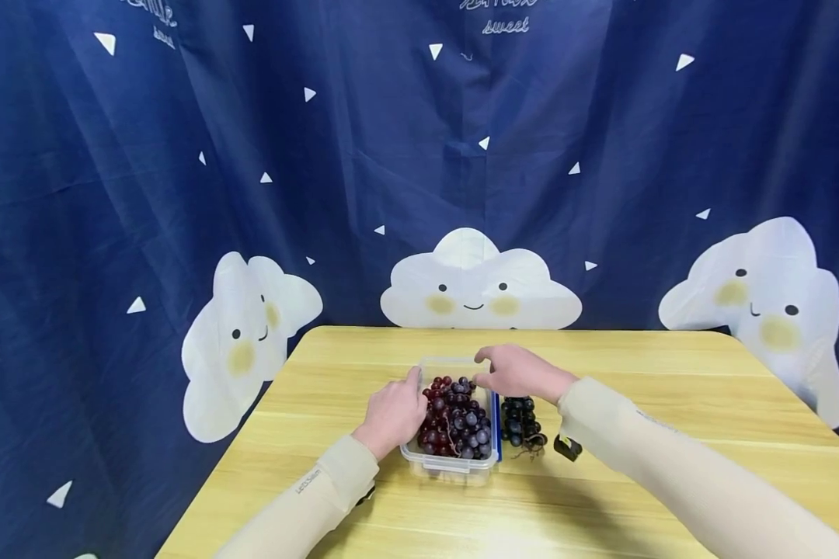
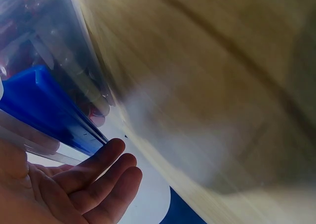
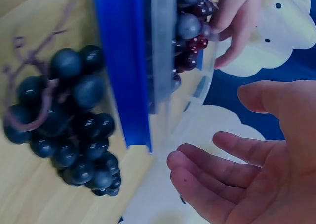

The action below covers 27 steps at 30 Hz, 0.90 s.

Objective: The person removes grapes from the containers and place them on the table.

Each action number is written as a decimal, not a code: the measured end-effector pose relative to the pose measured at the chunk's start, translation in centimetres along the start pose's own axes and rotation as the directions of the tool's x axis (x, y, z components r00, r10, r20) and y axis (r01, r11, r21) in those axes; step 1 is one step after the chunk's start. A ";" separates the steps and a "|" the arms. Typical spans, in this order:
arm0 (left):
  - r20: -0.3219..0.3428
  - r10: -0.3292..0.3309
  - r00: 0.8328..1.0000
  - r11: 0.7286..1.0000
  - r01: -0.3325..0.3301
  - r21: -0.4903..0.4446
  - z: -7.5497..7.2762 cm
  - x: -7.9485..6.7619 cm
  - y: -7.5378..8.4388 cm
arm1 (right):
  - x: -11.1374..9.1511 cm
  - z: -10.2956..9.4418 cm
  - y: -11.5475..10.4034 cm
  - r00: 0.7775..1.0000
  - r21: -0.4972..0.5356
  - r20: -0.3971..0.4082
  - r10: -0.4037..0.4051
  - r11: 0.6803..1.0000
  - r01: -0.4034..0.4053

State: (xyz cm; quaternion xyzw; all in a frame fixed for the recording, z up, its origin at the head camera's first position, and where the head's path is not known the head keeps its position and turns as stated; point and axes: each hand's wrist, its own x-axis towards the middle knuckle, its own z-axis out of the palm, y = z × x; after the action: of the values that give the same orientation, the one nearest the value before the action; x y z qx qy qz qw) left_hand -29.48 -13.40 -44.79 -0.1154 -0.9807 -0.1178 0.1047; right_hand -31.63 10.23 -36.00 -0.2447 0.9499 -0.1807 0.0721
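Observation:
A clear plastic container (image 1: 447, 464) with blue side flaps (image 3: 123, 71) stands on the table. Red and dark purple grapes (image 1: 454, 419) fill it. At its left side my left hand (image 1: 394, 411) holds the rim; in the left wrist view, several fingers (image 2: 111, 184) extend beside the left blue flap (image 2: 54, 108). Over the far right corner, my right hand (image 1: 513, 373) hovers with thumb and fingers spread, holding nothing. A bunch of black grapes (image 3: 74, 125) lies on the table just right of the container, below my right hand.
The container stands toward the far half of a light wooden table (image 1: 287, 435). Behind the table's far edge hangs a dark blue curtain (image 1: 419, 171) with white clouds and triangles. Some grape stems (image 3: 34, 61) stick out from the black bunch toward me.

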 end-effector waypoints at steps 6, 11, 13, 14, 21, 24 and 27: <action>0.010 -0.002 1.000 1.000 0.002 -0.002 0.0 0.1 0.1 | 1.2 -0.5 -1.2 0.997 -0.014 0.078 0.014 1.000 -0.013; 0.003 -0.004 1.000 1.000 0.004 0.002 0.1 0.2 0.0 | 2.3 -0.5 -2.2 0.991 -0.060 0.128 0.025 0.998 -0.017; 0.000 -0.003 1.000 1.000 0.003 0.003 0.1 0.2 -0.1 | 2.8 -0.4 -2.5 0.989 -0.072 0.145 0.027 0.997 -0.017; -0.001 -0.002 1.000 1.000 0.002 0.005 0.1 0.2 -0.2 | 3.0 -0.4 -2.7 0.987 -0.075 0.157 0.028 0.997 -0.016; 0.003 0.003 1.000 1.000 -0.004 0.010 0.0 0.2 -0.2 | 4.2 0.2 -3.5 0.962 -0.121 0.263 0.065 0.992 -0.034; 0.006 0.005 1.000 1.000 -0.005 0.019 0.1 0.2 -0.2 | 4.9 0.7 -3.6 0.949 -0.094 0.300 0.101 0.993 -0.076; 0.006 0.006 1.000 1.000 -0.006 0.023 0.1 0.2 -0.3 | 5.6 1.1 -3.6 0.938 -0.088 0.320 0.136 0.990 -0.113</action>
State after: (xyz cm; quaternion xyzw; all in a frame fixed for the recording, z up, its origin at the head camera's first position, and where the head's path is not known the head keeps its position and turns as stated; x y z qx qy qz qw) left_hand -29.79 -13.58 -44.90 -0.1174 -0.9820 -0.1061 0.1035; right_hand -34.64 4.22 -35.97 -0.2128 0.9442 -0.1003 0.2304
